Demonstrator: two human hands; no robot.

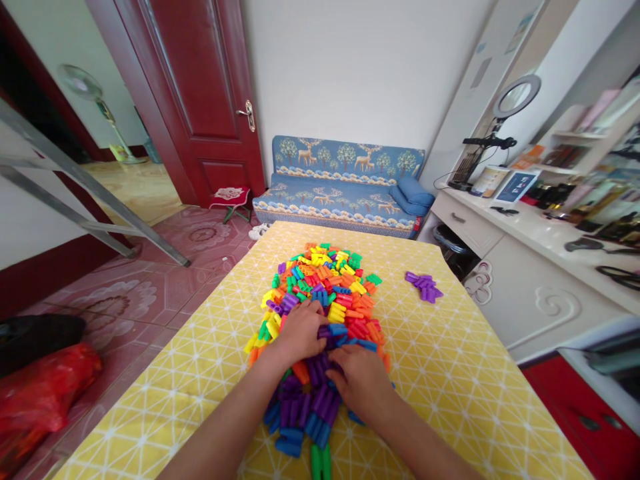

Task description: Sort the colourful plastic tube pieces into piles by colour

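A large heap of plastic tube blocks [320,272] in red, orange, yellow, green, blue and purple covers the middle of the table. My left hand [303,330] reaches into it, fingers curled around a purple tube block [326,333]. Just to its right, my right hand [360,375] has its thumb and fingers bent in against more purple tube blocks [317,370]. The fingertips partly hide what each hand grips. Purple and blue tube blocks [300,410] lie below the hands, and a green one [321,461] sits nearest me.
A small separate group of purple tube blocks [424,287] lies on the right of the yellow patterned tablecloth [450,360]. Beyond the table stands a blue sofa [330,190]. A white dresser [520,240] is at right, a metal ladder [85,180] and red bag [50,387] at left.
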